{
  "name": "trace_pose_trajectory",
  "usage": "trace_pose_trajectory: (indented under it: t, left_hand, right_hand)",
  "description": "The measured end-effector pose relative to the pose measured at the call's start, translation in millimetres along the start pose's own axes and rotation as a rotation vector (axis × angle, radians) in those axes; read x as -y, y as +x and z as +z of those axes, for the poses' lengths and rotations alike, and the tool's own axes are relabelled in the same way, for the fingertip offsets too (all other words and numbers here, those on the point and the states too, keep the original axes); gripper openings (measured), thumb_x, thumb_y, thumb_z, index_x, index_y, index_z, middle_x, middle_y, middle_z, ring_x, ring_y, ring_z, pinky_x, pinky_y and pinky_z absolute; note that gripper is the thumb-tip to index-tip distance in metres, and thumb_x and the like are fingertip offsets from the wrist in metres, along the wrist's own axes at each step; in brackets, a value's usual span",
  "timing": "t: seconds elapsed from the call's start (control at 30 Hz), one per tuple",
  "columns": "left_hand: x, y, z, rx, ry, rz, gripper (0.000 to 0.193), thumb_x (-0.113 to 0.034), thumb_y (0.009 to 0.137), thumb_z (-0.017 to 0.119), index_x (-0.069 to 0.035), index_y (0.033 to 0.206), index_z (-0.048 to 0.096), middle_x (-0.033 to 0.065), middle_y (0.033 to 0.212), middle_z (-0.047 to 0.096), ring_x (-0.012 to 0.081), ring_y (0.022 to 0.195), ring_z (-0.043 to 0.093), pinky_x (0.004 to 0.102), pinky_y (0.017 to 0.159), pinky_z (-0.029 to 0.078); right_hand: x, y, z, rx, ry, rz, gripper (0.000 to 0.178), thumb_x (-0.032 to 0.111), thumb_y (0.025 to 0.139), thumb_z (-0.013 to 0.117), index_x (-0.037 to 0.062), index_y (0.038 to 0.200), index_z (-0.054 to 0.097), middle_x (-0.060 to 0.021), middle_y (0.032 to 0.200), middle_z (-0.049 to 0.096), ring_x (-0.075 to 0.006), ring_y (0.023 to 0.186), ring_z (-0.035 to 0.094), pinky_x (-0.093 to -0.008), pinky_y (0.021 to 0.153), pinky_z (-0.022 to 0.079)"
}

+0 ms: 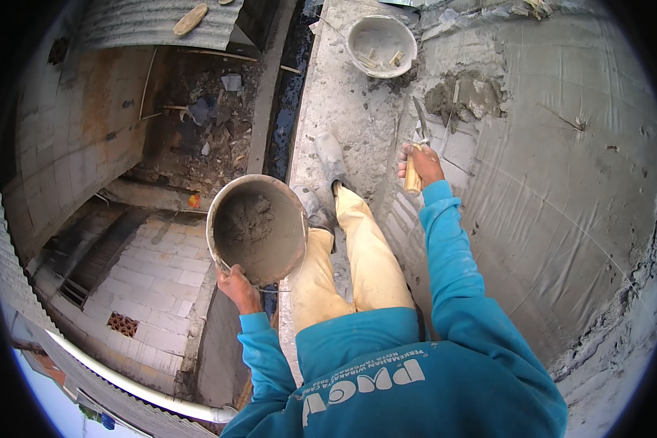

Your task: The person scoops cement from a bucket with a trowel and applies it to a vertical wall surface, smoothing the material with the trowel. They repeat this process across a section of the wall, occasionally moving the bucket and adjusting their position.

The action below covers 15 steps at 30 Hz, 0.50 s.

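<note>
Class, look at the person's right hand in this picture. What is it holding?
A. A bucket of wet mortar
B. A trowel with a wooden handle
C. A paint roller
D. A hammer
B. The right hand grips the wooden handle of a trowel, its metal blade pointing up toward the mortar pile; the bucket of mortar is held by the left hand.

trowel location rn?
Head view, right of centre: the trowel is in the right hand, blade pointing up toward the mortar pile, below the far bucket.
</note>
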State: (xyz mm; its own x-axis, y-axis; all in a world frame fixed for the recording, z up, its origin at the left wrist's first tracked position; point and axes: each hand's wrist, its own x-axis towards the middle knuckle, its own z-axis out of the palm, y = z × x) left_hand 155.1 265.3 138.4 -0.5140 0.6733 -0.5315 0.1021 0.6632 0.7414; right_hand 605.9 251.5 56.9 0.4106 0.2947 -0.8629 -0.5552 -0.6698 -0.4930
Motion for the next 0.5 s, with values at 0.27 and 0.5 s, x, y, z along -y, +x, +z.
trace_pose_trajectory:
  t: [0.27, 0.5]
  left_hand:
    - [-7, 0, 4, 0.051, 0.007, 0.049, 0.027, 0.009, 0.073, 0.05, 0.001, 0.099, 0.056, -0.0049, 0.072, 0.044, 0.006, 0.062, 0.039, 0.0218, 0.055, 0.034]
    - [-14, 1, 8, -0.006, 0.048, 0.03, 0.025, 0.01, 0.073, 0.051, 0.002, 0.096, 0.055, -0.0046, 0.07, 0.041, 0.0062, 0.06, 0.037, 0.022, 0.054, 0.032]
  right_hand:
    - [40, 30, -13, -0.229, 0.49, 0.178, 0.013, 0.014, 0.094, 0.057, 0.0031, 0.095, 0.051, -0.0089, 0.074, 0.055, -0.0192, 0.055, 0.054, -0.0337, 0.046, 0.049]
    - [43, -5, 14, -0.304, 0.43, 0.102, 0.013, 0.014, 0.094, 0.056, 0.0017, 0.092, 0.052, -0.0095, 0.071, 0.055, -0.0207, 0.055, 0.053, -0.0362, 0.047, 0.048]
